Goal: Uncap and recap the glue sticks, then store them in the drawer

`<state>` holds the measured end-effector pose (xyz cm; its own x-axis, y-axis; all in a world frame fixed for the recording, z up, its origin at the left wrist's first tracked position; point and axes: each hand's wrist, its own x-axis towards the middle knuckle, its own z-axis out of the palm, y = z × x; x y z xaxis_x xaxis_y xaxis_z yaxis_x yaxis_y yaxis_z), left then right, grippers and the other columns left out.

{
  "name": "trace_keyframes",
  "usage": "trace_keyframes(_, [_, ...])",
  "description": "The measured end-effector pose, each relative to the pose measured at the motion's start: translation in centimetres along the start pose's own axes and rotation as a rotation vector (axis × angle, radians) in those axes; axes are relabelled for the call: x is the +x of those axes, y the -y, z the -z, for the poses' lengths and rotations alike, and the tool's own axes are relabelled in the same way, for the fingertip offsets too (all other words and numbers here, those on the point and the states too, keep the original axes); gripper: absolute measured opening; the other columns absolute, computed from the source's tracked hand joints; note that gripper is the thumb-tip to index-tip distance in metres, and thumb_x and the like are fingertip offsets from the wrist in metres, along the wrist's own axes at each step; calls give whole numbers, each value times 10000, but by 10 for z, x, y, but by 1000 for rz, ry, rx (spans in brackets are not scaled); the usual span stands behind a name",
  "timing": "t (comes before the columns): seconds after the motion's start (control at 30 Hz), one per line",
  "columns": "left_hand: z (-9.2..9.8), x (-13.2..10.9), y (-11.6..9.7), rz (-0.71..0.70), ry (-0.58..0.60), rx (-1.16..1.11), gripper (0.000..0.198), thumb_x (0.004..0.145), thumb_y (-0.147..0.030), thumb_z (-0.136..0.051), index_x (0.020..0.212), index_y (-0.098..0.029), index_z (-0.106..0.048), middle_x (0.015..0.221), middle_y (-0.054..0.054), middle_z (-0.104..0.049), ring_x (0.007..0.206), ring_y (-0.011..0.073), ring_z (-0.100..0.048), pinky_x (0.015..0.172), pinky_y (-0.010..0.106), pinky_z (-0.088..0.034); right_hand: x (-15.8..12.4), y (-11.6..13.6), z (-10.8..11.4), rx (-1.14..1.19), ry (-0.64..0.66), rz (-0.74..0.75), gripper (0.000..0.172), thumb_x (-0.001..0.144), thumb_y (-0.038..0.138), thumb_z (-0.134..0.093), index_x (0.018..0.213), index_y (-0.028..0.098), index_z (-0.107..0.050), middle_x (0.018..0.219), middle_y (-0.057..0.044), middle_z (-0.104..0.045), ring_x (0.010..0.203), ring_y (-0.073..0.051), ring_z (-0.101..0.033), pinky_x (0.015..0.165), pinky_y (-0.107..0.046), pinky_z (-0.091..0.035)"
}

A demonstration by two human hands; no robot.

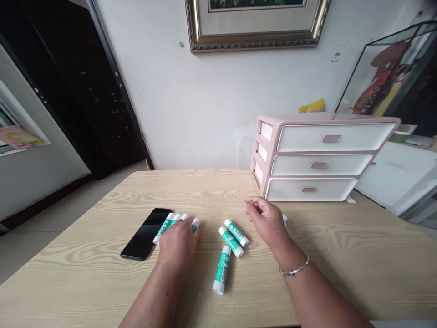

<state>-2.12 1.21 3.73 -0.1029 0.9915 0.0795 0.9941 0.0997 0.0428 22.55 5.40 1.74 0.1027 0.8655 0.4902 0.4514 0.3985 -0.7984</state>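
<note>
My left hand [178,241] is closed over a row of several white-and-green glue sticks lying side by side. The leftmost glue stick [164,228] sticks out past the hand, and another glue stick [195,224] shows by my thumb. My fingertips are partly hidden. Raised over the table, my right hand [265,219] is loosely curled, thumb and fingers apart with nothing visible in them. Between the hands lie an upper glue stick [236,233], a second glue stick [231,242] touching or nearly touching it, and a nearer glue stick [221,270] apart from them.
A black phone [145,237] lies left of the row. At the back right stands a pink-and-white drawer unit [319,159], with a yellow tube [312,106] behind its top. Behind my right hand a small white object [284,219] is partly hidden. The wooden table [102,282] meets a wall.
</note>
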Motion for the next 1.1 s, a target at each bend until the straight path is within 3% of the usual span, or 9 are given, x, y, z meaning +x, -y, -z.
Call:
trace_keyframes(0.17, [-7, 4, 6, 0, -63, -15, 247, 928, -342, -460, 1010, -182, -630, 1088, 116, -691, 938, 257, -671, 680, 312, -434, 16, -7, 29, -477, -108, -73, 290, 902, 304, -492, 1069, 223, -716, 918, -63, -759, 810, -211, -687, 692, -285, -469])
trace_keyframes(0.4, [-18, 10, 11, -11, -196, -277, 269, 941, -407, -435, 896, -226, -629, 940, 54, -671, 787, 198, -639, 636, 285, -378, 23, -11, 52, -889, 48, -264, 317, 873, 272, -542, 1139, 181, -689, 1039, -124, -725, 955, -257, -674, 745, -311, -440])
trace_keyframes(0.57, [-26, 13, 10, -146, -209, -537, 276, 908, -431, -489, 755, -231, -602, 743, 4, -617, 708, 172, -579, 641, 271, -381, 23, -14, 54, -958, 167, -342, 353, 863, 228, -559, 1187, 152, -676, 1050, -165, -706, 980, -281, -674, 731, -313, -437])
trace_keyframes(0.77, [-29, 13, 7, -262, -168, -600, 279, 899, -413, -503, 728, -218, -605, 722, 3, -612, 671, 159, -542, 633, 275, -371, 25, -17, 47, -946, 297, -432, 294, 868, 117, -525, 1088, 131, -720, 1029, -173, -736, 1022, -258, -682, 793, -285, -443])
trace_keyframes(0.97, [-17, -2, -3, -402, 66, -642, 318, 876, -476, -540, 766, -210, -674, 730, 21, -655, 652, 165, -557, 588, 273, -344, 21, -17, 37, -943, 330, -369, 303, 862, 75, -521, 1065, 138, -736, 1022, -175, -742, 1016, -253, -682, 823, -290, -451])
trace_keyframes(1.1, [-8, -17, -13, -479, 145, -613, 369, 828, -557, -598, 727, -208, -660, 747, 26, -658, 644, 164, -551, 562, 271, -301, 16, -8, 31, -872, 271, -229, 316, 890, 142, -512, 1132, 164, -714, 1080, -144, -739, 1021, -245, -678, 837, -294, -458])
